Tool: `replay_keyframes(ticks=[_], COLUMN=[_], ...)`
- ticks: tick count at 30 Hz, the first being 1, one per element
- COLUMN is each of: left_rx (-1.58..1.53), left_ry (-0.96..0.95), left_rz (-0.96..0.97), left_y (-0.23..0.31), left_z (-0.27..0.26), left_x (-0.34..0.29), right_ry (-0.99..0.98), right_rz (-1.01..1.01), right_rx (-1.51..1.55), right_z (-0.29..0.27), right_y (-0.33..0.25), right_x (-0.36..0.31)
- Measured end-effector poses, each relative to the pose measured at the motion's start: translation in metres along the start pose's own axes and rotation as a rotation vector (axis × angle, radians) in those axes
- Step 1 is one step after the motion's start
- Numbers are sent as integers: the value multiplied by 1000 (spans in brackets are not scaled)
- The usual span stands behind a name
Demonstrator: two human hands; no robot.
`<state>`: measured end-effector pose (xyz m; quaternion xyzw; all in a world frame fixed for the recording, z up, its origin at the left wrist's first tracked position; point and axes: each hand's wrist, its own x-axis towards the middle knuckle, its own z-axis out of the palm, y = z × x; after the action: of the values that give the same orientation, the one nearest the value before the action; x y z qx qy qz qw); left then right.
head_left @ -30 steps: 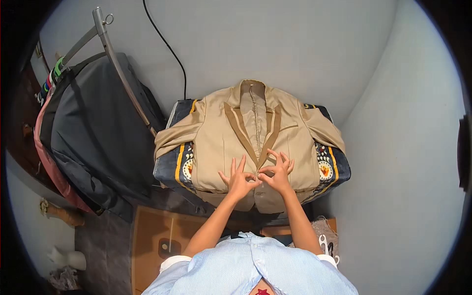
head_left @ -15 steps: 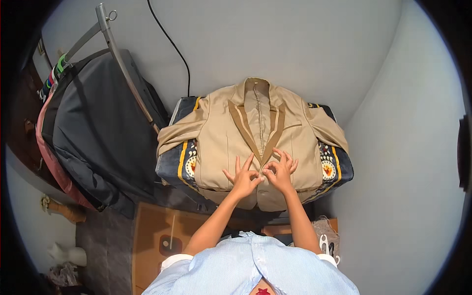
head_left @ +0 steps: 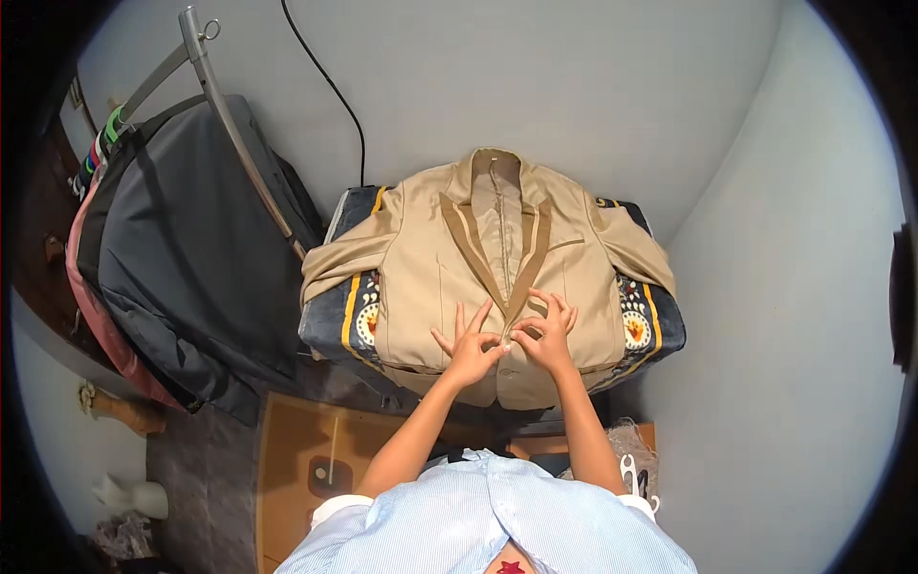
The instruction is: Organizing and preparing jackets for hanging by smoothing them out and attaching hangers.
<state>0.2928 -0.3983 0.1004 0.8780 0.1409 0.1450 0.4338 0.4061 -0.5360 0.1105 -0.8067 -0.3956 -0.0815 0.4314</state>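
Observation:
A beige suit jacket (head_left: pixel 411 258) with brown-trimmed lapels lies front up, collar away from me, its sleeves spread to both sides. At the bottom of the lapels, where the front edges meet, both hands pinch the cloth. My left hand (head_left: pixel 470 352) has thumb and forefinger pressed together on the front edge, its other fingers spread. Close beside it, my right hand (head_left: pixel 547 335) pinches the opposite edge in the same way. The fingertips hide whatever small part lies between them. A button (head_left: pixel 510 371) shows on the jacket front just below.
Under the jacket is a dark blue patterned cloth (head_left: pixel 361 320) on a table against the wall. A metal clothes rack (head_left: pixel 229 124) with dark garments (head_left: pixel 186 239) stands at the left. A black cable (head_left: pixel 330 81) hangs behind. Below is a brown panel (head_left: pixel 296 459).
Both hands keep their pinch at the jacket front with only slight finger movement. A button below them now shows more plainly. The whole view has shifted slightly.

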Motion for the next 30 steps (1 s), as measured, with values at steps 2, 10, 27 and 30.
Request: replay_keyframes(ticks=[2,10,27,30], left_rx=[-18,-5,-43,-24], left_ry=[-4,19,44,58], left_rz=[-12,-9,-1,10], left_y=[3,-1,-4,-3], left_z=[-1,2,5,5], left_x=[0,0,2,1], right_ry=[8,1,42,34], right_rz=[-12,-45,-20,-15], right_rx=[22,21,58,36], right_z=[-2,-4,-3,-2], right_y=[-2,-2,-1,-1], right_x=[0,-2,-2,-2])
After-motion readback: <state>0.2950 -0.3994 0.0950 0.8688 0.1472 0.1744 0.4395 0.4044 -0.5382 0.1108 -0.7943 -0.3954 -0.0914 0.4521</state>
